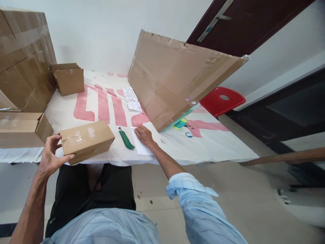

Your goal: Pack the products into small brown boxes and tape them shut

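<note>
My left hand [52, 154] grips the near left end of a small closed cardboard box [87, 135], thumb on its front side and fingers at its end. Clear tape patches show on the box's top. Farther right, my right hand [144, 135] is closed at the upper part of a white sheet of paper [142, 149], its fingers curled down onto the sheet; the fingertips are partly hidden. A small dark mark shows on the paper beside them. Between the box and the paper lies a green utility knife [126, 139].
Another cardboard box [19, 130] sits at the left edge, an open one [68, 79] behind it, near large taped cartons [25, 57]. A big cardboard panel [177, 78] leans over the table's right half. Beneath it are a tape roll [180, 123] and a patterned sheet [131, 99]. A red chair [220, 100] stands beyond.
</note>
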`<state>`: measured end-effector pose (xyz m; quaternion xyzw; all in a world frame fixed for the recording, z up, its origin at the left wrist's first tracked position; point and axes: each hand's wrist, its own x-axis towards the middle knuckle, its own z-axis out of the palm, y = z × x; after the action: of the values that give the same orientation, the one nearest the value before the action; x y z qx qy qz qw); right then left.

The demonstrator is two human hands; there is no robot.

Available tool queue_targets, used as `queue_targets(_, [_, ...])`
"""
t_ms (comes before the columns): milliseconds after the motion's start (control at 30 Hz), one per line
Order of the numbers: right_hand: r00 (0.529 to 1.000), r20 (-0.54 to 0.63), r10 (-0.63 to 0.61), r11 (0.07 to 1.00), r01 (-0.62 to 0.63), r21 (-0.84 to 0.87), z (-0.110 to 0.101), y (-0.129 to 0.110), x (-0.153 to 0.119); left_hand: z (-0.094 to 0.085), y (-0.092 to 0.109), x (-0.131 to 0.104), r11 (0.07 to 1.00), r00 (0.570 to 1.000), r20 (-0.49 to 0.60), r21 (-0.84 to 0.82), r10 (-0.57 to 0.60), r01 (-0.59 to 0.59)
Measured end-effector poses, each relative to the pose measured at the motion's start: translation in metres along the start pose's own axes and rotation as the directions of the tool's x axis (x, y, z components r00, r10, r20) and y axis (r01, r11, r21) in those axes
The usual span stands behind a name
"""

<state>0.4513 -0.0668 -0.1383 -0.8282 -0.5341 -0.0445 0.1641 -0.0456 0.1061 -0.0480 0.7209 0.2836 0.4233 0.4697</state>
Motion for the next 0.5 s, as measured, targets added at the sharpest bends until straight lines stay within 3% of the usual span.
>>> queue_targets(167, [1.0, -0.018, -0.003, 0.997, 0.004, 0.077, -0.012, 0.001, -0.009, 0.0, 0.003, 0.001, 1.0, 1.0, 0.007, -0.005, -0.007, 0.007])
queue_targets(300, [0.994, -0.107, 0.035, 0.989, -0.019, 0.144, -0.025, -0.004, -0.011, 0.0, 0.003, 0.002, 1.0, 0.999, 0.033, -0.021, -0.01, 0.011])
queue_targets(400, [0.983, -0.179, 0.026, 0.978, 0.012, 0.208, -0.032, -0.025, -0.008, 0.0, 0.006, 0.0, 0.999, 0.999, 0.048, -0.027, -0.017, 0.019])
queue_targets(500, [0.971, -0.239, -0.021, 0.919, 0.113, 0.378, -0.043, -0.065, -0.007, 0.0, 0.01, -0.003, 0.999, 0.997, 0.071, -0.027, -0.033, 0.035])
